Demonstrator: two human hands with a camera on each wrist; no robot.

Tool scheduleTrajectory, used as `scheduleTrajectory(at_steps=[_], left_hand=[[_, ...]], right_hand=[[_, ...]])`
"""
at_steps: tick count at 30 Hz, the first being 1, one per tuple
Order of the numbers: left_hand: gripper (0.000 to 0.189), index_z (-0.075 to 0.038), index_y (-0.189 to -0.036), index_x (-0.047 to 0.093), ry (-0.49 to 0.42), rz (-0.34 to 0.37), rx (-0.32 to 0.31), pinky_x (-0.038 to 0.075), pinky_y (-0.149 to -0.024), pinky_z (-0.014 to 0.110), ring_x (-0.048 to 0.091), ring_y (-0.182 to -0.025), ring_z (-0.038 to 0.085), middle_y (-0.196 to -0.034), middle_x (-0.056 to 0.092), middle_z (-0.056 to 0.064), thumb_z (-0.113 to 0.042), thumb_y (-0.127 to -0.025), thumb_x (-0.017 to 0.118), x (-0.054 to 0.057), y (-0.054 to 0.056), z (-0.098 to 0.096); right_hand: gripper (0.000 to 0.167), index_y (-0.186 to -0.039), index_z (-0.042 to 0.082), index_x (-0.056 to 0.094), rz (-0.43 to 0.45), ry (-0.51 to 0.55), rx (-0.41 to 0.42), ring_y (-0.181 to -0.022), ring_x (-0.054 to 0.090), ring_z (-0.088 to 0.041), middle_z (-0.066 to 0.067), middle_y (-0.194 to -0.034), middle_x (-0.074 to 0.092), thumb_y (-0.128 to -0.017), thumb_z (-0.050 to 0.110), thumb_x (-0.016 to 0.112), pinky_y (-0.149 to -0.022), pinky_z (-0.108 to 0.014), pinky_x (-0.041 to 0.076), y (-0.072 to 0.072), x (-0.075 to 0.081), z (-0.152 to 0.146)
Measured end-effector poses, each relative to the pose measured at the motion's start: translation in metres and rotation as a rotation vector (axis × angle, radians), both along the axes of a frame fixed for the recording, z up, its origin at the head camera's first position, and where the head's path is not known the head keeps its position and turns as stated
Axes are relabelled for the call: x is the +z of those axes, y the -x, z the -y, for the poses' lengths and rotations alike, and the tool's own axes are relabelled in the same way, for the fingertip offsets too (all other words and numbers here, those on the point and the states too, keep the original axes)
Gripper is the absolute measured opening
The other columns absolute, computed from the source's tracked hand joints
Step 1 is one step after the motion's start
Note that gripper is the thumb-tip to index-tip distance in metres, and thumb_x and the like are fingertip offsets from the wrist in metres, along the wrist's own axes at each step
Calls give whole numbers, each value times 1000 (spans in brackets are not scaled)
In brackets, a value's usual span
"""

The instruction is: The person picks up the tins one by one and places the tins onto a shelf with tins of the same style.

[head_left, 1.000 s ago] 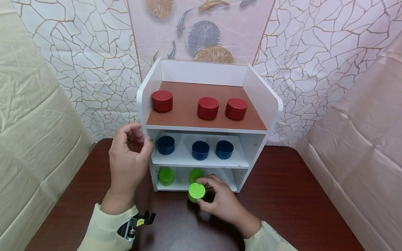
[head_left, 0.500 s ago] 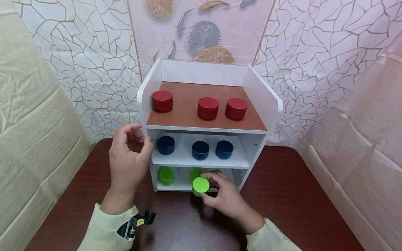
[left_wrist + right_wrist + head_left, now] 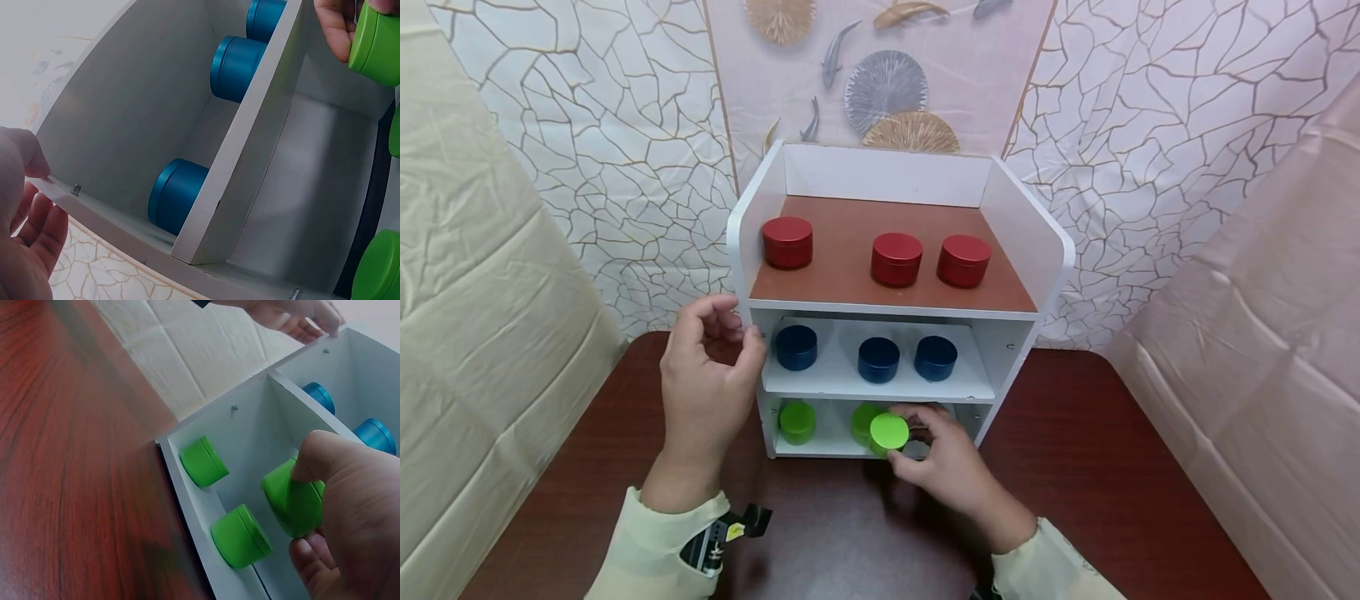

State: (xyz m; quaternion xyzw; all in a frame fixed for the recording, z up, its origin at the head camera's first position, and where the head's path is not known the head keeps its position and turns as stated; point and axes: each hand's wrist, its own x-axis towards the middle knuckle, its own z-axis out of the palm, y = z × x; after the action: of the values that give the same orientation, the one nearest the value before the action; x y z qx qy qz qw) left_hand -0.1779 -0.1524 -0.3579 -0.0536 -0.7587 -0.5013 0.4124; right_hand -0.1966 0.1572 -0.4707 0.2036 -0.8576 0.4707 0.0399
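Note:
A round green tin point(image 3: 888, 434) is pinched between the thumb and fingers of my right hand point(image 3: 951, 462), at the front of the bottom compartment. In the right wrist view this tin point(image 3: 294, 500) is tilted. Two more green tins, one at the left point(image 3: 797, 422) and one close behind the held tin point(image 3: 863, 423), stand on the bottom shelf. My left hand point(image 3: 707, 375) holds the left side panel of the white shelf unit point(image 3: 880, 396). Its thumb and curled fingers lie on either side of the panel edge in the left wrist view.
Dark blue tins point(image 3: 796, 347) stand on the middle shelf. Red tins point(image 3: 787, 242) stand on the brown top point(image 3: 842, 217), between raised white sides. The unit stands on a dark reddish table point(image 3: 1097, 467), with a patterned cloth point(image 3: 1150, 167) behind it.
My right hand has carried the green tin up and to the right, from before the unit to the bottom shelf's front. The left hand stays in place.

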Motion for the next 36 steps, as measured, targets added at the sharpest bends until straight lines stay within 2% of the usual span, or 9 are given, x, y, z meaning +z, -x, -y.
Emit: scheduleTrajectory(at_steps=[9, 14, 25, 36], left_hand=[[40, -5, -141, 64, 1, 6, 3, 53, -84, 13, 60, -100, 9, -113, 65, 11, -6, -102, 76, 0, -1, -1], [40, -5, -140, 64, -2, 5, -1, 53, -84, 13, 60, -101, 10, -113, 65, 11, -7, -103, 76, 1, -1, 0], [40, -4, -141, 64, 2, 8, 6, 53, -85, 13, 60, -101, 9, -113, 65, 11, -7, -102, 75, 0, -1, 0], [40, -5, -141, 64, -3, 12, 0, 53, -85, 13, 60, -102, 9, -114, 65, 11, -8, -103, 75, 1, -1, 0]], right_hand=[[53, -137, 13, 73, 6, -11, -20, -117, 71, -19, -3, -130, 71, -88, 11, 91, -104, -47, 65, 3, 3, -3], [49, -134, 14, 74, 3, -25, -43, -115, 74, -20, -2, -128, 75, -88, 12, 91, -105, -52, 65, 4, 5, -4], [41, -127, 17, 75, 12, -82, -116, -117, 75, -20, 2, -123, 76, -88, 16, 90, -106, -48, 65, 8, 4, -5], [45, -129, 10, 73, 14, -126, -205, -118, 77, -28, -8, -125, 78, -89, 17, 89, -104, -51, 65, 11, 1, -7]])
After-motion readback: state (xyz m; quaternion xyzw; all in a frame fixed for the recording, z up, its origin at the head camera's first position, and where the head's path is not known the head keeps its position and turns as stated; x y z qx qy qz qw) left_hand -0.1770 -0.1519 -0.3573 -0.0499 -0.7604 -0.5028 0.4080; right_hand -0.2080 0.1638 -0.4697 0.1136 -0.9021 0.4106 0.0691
